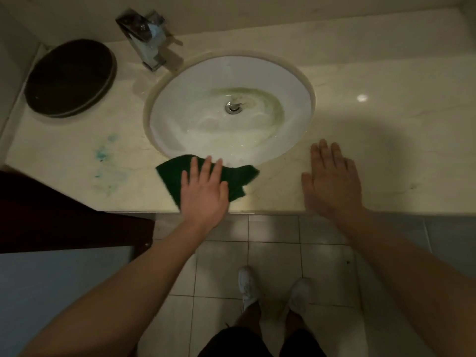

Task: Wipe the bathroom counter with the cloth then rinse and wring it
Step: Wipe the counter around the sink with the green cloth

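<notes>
A dark green cloth [238, 177] lies flat on the pale marble counter [386, 119], on the strip between the sink's front rim and the counter's front edge. My left hand [203, 191] presses on the cloth with straight fingers. My right hand [332, 179] rests flat on the bare counter to the right of the cloth, fingers spread, holding nothing. Blue-green smears [107, 161] mark the counter to the left of the cloth.
A white oval sink [180, 99] with a greenish streak near its drain [233, 107] sits in the counter. A chrome tap [148, 39] stands at the back left, beside a dark round tray [70, 78]. A dark wooden panel [51, 215] is at the lower left.
</notes>
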